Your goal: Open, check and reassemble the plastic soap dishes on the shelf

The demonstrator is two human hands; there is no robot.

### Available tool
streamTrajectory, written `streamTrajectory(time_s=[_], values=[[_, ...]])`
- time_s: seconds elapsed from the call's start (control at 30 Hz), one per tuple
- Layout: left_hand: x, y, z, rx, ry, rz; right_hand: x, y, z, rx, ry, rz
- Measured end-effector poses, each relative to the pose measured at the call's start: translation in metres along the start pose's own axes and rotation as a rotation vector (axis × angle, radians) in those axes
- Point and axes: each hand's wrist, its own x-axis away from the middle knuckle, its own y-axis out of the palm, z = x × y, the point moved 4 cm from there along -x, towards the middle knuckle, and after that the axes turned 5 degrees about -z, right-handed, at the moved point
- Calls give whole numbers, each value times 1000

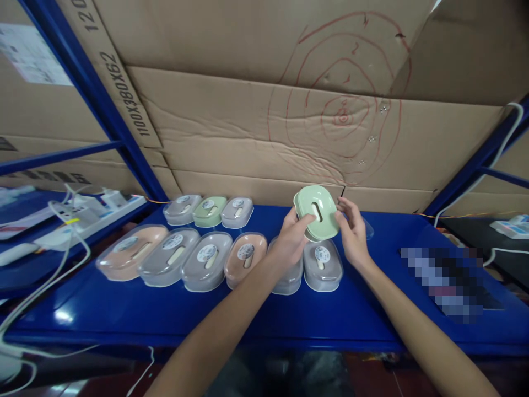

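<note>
A light green lidded box [326, 212] with an oval slot in its top is held tilted above the blue table. My left hand [294, 234] grips its left side, the thumb lying on the white piece at the slot. At the box's right edge, my right hand [352, 229] is closed on it with thumb and fingers. Just below, a grey box [323, 267] under a clear cover stands on the table, and another grey box [289, 275] is partly hidden by my left forearm. A clear cover [368, 229] lies partly behind my right hand.
More covered boxes stand in two rows to the left, among them a peach box [133, 253] and a green box [210, 212]. Cardboard [231, 127] with red rings backs the blue table [165, 314]. Power strips [91, 218] and white cables sit at the left.
</note>
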Motion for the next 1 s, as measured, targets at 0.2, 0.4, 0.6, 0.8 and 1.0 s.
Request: streamTrajectory(time_s=[0.2,0.4,0.6,0.8,1.0], values=[[-3,-6,-3,-131,-1,-6,-8,-5,17,-286,270,-29],[-7,-13,-3,-210,89,10,-7,-6,18,-357,293,-32],[-8,-14,-1,-181,96,33,-16,-14,27,-284,284,-138],[-11,-26,10,-68,84,214,-37,-73,51,693,92,-114],[-15,-38,15,47,36,308,-28,-90,84,1210,342,-305]])
